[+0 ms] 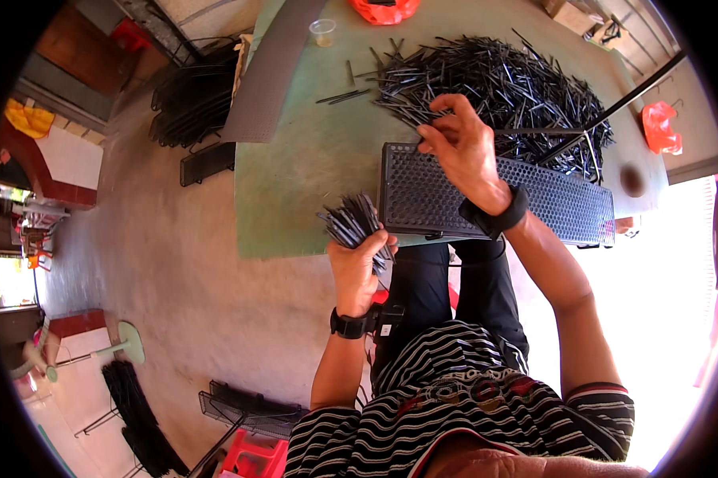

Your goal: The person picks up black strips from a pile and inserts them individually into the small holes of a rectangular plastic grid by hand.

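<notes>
My left hand (354, 269), just off the front edge of the table, is wrapped round a bundle of thin black strips (351, 222) whose ends fan out at the top. Over the far edge of a black perforated metal tray (550, 199), my right hand (465, 155) has its fingers curled and thumb and fingertips close together; what they hold, if anything, is too small to make out. The tray lies along the table's front edge. Just beyond it spreads a large heap of loose black strips (486, 84), with a few strays to its left.
The green table (287, 191) carries a grey perforated sheet (271, 76), a clear plastic cup (322, 32) and a red bag (384, 9). A thin black metal frame (634, 94) crosses the heap at right. Dark mesh racks (192, 99) stand left; a red stool (255, 454) stands behind.
</notes>
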{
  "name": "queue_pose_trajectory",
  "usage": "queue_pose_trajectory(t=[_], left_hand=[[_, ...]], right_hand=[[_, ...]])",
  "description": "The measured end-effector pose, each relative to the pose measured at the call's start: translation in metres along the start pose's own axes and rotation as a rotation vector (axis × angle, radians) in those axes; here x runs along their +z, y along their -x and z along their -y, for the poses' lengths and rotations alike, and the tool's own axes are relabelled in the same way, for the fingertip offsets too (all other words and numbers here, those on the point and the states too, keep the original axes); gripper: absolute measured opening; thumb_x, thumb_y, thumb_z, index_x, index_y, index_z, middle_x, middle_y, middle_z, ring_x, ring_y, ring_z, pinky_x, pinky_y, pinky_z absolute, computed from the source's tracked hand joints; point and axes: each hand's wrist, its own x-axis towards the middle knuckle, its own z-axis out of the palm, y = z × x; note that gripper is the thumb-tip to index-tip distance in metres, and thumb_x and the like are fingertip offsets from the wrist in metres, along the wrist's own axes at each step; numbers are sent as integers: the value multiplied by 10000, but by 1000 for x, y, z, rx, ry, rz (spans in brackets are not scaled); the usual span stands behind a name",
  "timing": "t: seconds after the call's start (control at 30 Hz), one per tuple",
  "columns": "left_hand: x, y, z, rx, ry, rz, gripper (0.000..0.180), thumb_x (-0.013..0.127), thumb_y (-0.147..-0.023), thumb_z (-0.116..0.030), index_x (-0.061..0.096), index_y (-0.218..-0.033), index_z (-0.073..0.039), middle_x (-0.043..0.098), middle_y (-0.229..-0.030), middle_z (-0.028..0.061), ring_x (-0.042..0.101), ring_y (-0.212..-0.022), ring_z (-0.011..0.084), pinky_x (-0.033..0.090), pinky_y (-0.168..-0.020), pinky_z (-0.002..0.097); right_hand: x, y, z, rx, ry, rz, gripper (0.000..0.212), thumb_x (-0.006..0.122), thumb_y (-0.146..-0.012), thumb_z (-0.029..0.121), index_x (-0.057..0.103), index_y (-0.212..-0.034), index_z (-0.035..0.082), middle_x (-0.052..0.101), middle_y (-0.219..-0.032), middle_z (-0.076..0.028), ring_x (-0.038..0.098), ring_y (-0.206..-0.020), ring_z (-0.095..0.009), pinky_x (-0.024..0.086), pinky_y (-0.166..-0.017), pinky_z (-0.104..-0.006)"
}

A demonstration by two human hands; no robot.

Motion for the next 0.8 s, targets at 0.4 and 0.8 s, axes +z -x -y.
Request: queue_pose_trajectory(t=[0.4,0.8], left_hand=[[3,-6,0,-73,19,-45,161,623,-754,44,585,-907,75,657,-845,167,650,-631,263,529,-522,356],[5,-6,2,-54,37,-118,190,664,-727,32,590,-900,59,652,-814,149,647,-597,252,514,-488,326]], right_hand=[[16,-16,-42,-112,124,130,219,554,-780,-45,433,-958,-4,579,-596,-168,611,-551,-288,456,-494,-341],[18,-19,-49,-400,628,276,118,648,-743,111,591,-756,8,586,-686,-183,576,-621,-361,454,-518,-387]])
